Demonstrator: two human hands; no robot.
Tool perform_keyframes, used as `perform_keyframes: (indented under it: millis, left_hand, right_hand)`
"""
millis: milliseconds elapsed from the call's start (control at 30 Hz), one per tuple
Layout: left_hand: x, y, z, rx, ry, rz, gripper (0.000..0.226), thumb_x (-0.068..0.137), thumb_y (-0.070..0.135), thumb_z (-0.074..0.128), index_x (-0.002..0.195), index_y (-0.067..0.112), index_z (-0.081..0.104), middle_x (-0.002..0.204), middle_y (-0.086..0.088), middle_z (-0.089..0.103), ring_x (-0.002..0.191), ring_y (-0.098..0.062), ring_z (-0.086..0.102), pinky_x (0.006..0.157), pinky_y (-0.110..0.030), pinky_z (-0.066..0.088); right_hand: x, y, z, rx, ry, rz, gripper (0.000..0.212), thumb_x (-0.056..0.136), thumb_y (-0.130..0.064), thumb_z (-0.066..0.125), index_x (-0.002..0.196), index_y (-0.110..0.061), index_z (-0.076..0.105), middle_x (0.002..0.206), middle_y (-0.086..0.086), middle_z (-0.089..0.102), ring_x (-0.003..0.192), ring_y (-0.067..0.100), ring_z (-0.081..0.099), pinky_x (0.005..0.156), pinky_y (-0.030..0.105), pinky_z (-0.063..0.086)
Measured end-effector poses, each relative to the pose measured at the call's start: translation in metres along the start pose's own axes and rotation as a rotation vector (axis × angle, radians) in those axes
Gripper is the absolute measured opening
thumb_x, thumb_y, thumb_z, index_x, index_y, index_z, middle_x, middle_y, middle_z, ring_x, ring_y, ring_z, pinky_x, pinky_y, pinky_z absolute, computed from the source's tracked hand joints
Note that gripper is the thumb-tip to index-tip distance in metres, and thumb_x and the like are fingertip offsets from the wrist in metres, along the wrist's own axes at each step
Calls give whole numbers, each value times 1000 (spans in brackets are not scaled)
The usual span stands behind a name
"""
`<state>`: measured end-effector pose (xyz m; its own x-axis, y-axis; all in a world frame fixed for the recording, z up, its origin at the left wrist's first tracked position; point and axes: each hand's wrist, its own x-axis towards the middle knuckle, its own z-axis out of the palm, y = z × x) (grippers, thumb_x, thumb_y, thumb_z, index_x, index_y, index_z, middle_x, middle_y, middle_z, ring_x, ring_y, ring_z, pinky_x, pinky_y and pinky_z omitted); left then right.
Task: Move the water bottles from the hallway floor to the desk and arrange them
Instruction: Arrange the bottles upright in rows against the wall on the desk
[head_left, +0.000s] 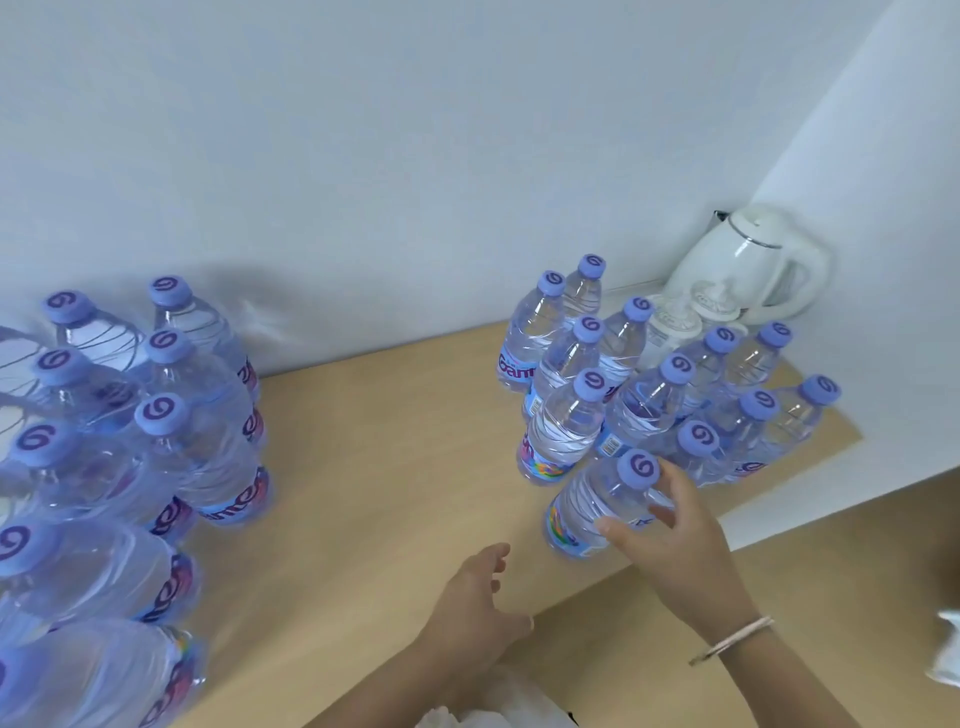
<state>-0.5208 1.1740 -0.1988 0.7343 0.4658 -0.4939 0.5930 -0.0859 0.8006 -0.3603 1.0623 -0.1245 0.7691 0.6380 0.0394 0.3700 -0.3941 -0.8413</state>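
So the desk (395, 467) is light wood, pushed into a white corner, and it's got two clumps of water bottles on it, all upright with purple swirl caps. The big clump (130, 441) sits over at 9 o'clock, running down toward 7, against the back wall. The second clump (665, 384) is at roughly 2 o'clock, packed cap to cap.

The right hand (670, 535) is wrapped round the front bottle (597, 504), the one nearest the desk edge at about 4 o'clock from center. Thumb on the near side of the label, fingers curled round the far side up by the shoulder, so it's properly gripping it. That bottle stands on the desk, touching the clump behind it. There's a thin pale bracelet (732, 639) on that wrist.

The left hand (478, 608) is down at 6 o'clock over the desk's front edge, fingers loose and a bit spread, holding nothing, not touching any bottle.

Behind the right clump, up at 1 o'clock in the corner, there's a white electric kettle (753, 265), with a couple of clear upturned glasses (675, 322) just in front of it.
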Motion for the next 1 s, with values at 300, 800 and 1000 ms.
perform_keyframes:
  millis: [300,800,1000]
  left_hand:
    - [0,-6,-9,-10,84,51,73,79,19,68,143,21,33,122,13,43,105,-3,46,69,0,33]
    - [-33,-3,-59,-483,379,227,63,48,14,87,104,21,61,89,8,72,77,-8,69,64,-17,50]
    - [-67,-1,-111,-570,-218,387,28,63,10,73,87,5,60,70,1,61,58,-18,51,55,-26,39]
  right_hand:
    - [12,1,25,-69,113,-17,41,65,-22,83,96,-18,56,93,-6,58,92,19,52,85,41,47]
    - [-4,-115,77,189,-43,-163,51,44,-61,70,79,-29,50,80,-3,56,76,6,51,64,9,40]
    - [18,-134,89,509,-588,-175,58,58,-40,75,109,-21,52,110,-2,62,109,18,58,91,36,48]
